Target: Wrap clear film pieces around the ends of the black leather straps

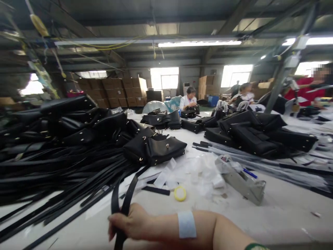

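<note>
Black strapping (132, 185), in two lengths, runs through the closed grip of the right hand (132, 221) by the near edge of the counter (283, 215); the left lies outside the frame. Keeping both lengths flat should prevent twisting.

"What's being held there?"

"A black strap (130, 191), flat and narrow, smooth, with a faint sheen."

"How is it lying?"

"It's gripped in the right hand (132, 220) above the near part of the bench (156, 208). Two strands rise from the fist, curving, with a narrow gap between them."

"Where do they lead?"

"One slants up toward the underside of a black bag (166, 150); the other's upper end blends into dark straps behind."

"And underneath?"

"A dark length drops below the fingers. Whether it's all one piece, I can't tell."
</note>
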Demonstrator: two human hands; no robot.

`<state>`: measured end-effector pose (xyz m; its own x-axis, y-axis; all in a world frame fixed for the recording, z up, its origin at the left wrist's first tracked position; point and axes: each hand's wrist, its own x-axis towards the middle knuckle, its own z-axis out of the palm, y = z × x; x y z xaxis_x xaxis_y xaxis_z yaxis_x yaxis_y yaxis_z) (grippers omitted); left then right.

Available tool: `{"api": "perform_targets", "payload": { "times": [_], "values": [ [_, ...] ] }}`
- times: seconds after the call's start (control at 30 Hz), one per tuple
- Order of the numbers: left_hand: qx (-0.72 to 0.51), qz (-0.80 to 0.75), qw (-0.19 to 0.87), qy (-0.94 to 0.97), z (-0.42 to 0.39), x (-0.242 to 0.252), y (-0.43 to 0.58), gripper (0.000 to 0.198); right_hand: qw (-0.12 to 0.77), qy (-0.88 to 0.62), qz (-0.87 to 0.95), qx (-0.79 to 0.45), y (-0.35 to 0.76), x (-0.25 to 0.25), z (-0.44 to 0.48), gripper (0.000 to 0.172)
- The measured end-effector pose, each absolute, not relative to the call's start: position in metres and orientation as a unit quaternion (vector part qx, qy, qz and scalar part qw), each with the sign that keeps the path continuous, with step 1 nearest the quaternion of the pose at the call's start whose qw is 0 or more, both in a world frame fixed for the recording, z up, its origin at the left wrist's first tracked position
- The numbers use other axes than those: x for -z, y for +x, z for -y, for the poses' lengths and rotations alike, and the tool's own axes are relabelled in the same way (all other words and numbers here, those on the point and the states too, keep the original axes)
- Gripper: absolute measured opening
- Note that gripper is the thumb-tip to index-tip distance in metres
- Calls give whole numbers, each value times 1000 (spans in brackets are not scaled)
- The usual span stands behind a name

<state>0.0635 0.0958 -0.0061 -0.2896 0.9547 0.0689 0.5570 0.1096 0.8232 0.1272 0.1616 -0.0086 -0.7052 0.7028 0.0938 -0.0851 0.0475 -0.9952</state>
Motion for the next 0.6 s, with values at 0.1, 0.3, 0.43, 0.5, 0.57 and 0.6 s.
{"api": "perform_targets", "payload": {
  "times": [0.1,0.3,0.43,0.5,0.57,0.6],
  "values": [
    [-417,-729,327,433,-45,-3,44,36,316,-282,624,-656,131,-7,-153,46],
    [-610,-555,521,219,-20,-6,49,63,269,-322,594,-686,144,-18,-153,41],
    [-632,-461,577,236,-14,0,45,62,197,-323,558,-739,152,-23,-164,37],
    [-632,-454,576,250,-9,-2,42,56,171,-317,558,-748,156,-26,-168,38],
    [-623,-479,547,288,-5,-6,39,47,137,-300,610,-720,161,-31,-173,40],
    [-609,-502,527,314,-4,-9,36,43,109,-290,650,-694,164,-33,-176,40]
  ]
}}
